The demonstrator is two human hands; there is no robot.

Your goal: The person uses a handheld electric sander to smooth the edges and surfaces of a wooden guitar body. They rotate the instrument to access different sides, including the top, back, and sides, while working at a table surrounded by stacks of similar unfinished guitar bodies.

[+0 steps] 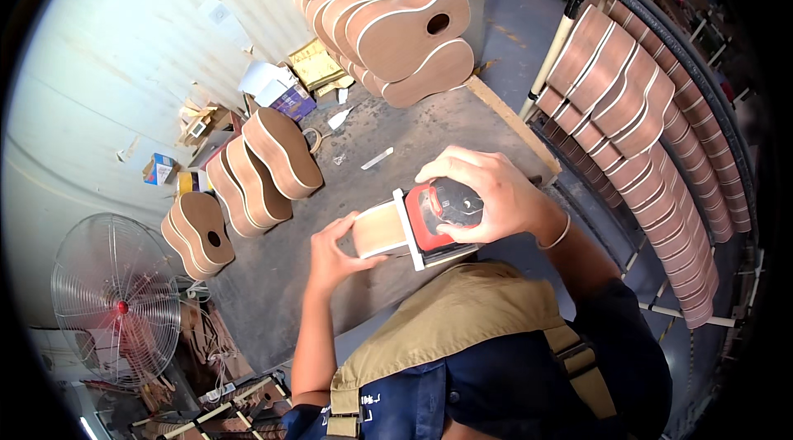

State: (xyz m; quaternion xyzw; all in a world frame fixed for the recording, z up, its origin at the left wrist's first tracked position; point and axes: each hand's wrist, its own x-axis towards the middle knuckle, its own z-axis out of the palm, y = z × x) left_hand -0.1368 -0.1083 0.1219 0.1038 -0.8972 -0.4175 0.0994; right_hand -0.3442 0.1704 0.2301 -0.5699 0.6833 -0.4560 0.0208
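Observation:
My right hand (496, 196) is wrapped over the black top of a palm sander (427, 227) with a red collar. The sander lies on a small wooden ukulele body (380, 230) near the table's front edge, covering the body's right part. A white strip (409, 229) stands crosswise at the sander's left side. My left hand (334, 252) grips the body's left end, with the thumb along the near edge and the fingers on the far side.
Ukulele bodies (281, 155) stand in a row at the table's left. More bodies (405, 27) are piled at the back. A blade-like strip (377, 158) lies mid-table. Left stands a fan (116, 299); right, a rack (549, 47) holds many bodies (611, 76).

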